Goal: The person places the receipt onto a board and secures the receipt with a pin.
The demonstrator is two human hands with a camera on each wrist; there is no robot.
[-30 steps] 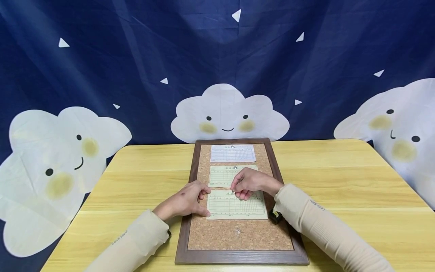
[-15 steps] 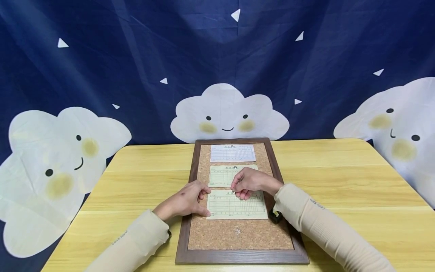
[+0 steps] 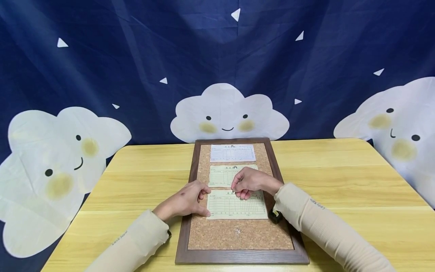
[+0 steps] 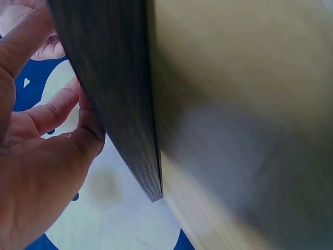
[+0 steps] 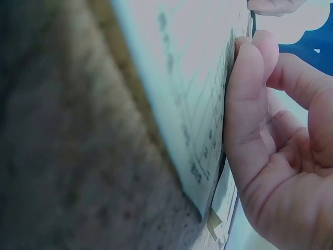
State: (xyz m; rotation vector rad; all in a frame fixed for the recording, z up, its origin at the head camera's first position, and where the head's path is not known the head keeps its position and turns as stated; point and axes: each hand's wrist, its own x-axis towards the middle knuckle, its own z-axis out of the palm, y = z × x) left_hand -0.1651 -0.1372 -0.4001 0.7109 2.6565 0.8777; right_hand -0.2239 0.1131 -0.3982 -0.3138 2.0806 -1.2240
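On the framed cork board (image 3: 217, 236), a pale green form sheet (image 3: 234, 207) lies below two other sheets. My left hand (image 3: 185, 198) rests at its left edge, thumb at the lower corner and index finger at the upper one. With my right hand (image 3: 253, 180) I pinch a small thumbtack at the sheet's top middle; my fingertips mostly hide it. The left wrist view has my left hand (image 4: 49, 151) beside the board's dark frame (image 4: 112, 88). In the right wrist view, the curled right hand (image 5: 276, 135) lies against the sheet (image 5: 182, 99).
Higher on the board, another green sheet (image 3: 219, 175) and a white sheet (image 3: 232, 153) each carry a silvery tack at the top. The board lies on a wooden table (image 3: 333, 170). Behind hangs a blue cloth (image 3: 210, 41) with clouds.
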